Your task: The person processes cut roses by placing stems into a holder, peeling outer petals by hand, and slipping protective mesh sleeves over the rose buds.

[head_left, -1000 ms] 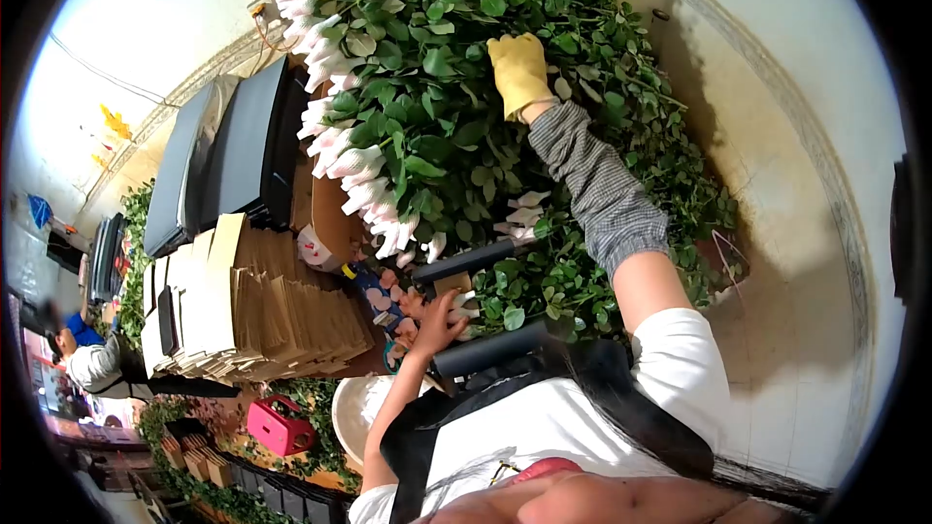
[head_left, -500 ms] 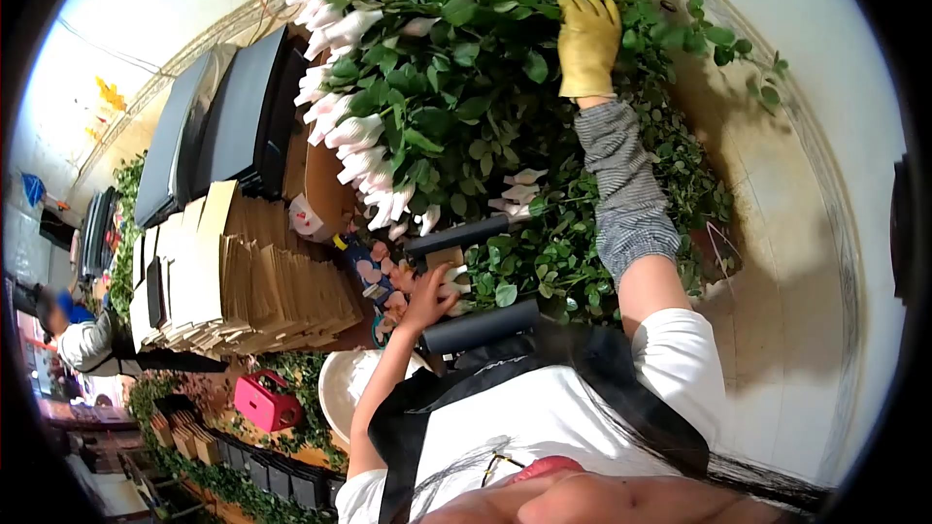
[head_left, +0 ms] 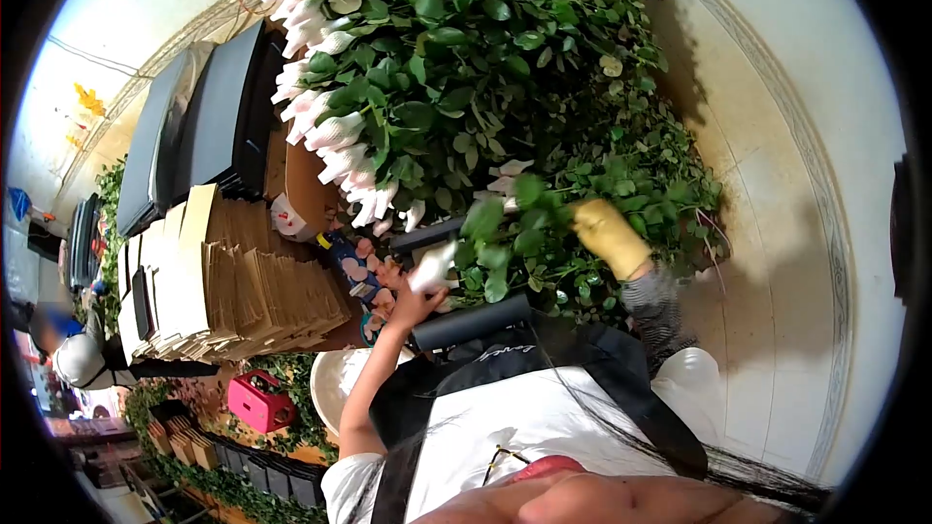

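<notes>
Lying at the left grip (head_left: 415,304) is a white-netted bud (head_left: 433,270).

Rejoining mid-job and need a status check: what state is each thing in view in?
Left hand: bare, fingers partly curled.
Nearest bloom: sleeved in white, motion-blurred, at the left hand.
Right hand: gloved in yellow, blurred, grip unclear.
Leafy stems: heaped.
Brown sheets: stacked.
Black panels: stacked.
White bucket: open, partly hidden by the left arm.

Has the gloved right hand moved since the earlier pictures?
Yes: the right hand has come down in the view, closer to the near dark bar.
</notes>
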A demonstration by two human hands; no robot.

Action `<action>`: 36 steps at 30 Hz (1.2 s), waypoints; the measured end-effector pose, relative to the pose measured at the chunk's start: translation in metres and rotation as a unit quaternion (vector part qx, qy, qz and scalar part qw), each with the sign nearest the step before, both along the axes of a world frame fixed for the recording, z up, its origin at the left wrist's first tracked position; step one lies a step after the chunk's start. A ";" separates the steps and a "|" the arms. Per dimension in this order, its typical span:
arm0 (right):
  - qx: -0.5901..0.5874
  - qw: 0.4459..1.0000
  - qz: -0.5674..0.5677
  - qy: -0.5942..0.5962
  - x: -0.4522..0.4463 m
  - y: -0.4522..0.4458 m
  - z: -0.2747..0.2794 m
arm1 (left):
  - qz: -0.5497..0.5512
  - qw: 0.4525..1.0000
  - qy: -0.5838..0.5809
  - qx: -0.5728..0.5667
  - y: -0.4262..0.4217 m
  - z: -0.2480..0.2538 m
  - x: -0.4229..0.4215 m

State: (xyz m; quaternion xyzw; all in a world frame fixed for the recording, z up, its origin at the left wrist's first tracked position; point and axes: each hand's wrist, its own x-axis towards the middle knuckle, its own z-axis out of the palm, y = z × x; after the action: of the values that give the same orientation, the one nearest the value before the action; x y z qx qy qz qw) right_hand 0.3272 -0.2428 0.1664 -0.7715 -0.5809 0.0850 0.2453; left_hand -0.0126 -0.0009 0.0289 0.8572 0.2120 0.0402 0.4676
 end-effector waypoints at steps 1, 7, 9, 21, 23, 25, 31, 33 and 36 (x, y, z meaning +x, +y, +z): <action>0.025 0.999 0.010 -0.021 -0.011 0.004 -0.021 | 0.024 0.992 -0.089 0.090 -0.005 0.011 0.003; -0.001 0.992 -0.057 -0.111 -0.050 0.017 -0.088 | 0.011 0.997 -0.060 0.046 0.003 -0.014 -0.003; 0.045 0.988 -0.099 -0.109 -0.064 0.016 -0.049 | 0.025 0.993 -0.054 0.097 0.000 -0.013 -0.003; -0.065 0.993 -0.094 0.007 -0.054 0.028 -0.121 | -0.035 0.908 -0.037 0.417 -0.006 0.052 0.014; -0.160 0.983 -0.092 0.025 -0.051 0.024 -0.119 | -0.031 0.920 -0.043 0.388 -0.002 0.045 0.013; -0.089 0.992 -0.084 -0.009 -0.053 0.018 -0.123 | -0.027 0.929 -0.030 0.369 0.000 0.043 0.014; -0.210 0.965 0.042 0.152 0.005 0.030 -0.175 | -0.036 0.924 -0.007 0.381 -0.001 0.027 0.015; -0.246 0.936 0.125 0.219 0.025 0.049 -0.097 | -0.027 0.932 -0.001 0.361 -0.003 0.016 0.008; -0.098 0.980 -0.039 0.166 0.034 0.091 0.018 | -0.013 0.940 0.000 0.342 -0.002 0.014 0.007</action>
State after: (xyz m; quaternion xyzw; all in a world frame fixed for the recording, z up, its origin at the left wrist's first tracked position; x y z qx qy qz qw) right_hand 0.3614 -0.1518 0.1845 -0.7887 -0.4906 0.2594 0.2645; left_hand -0.0056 -0.0030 0.0430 0.9680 0.1745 0.1044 0.1467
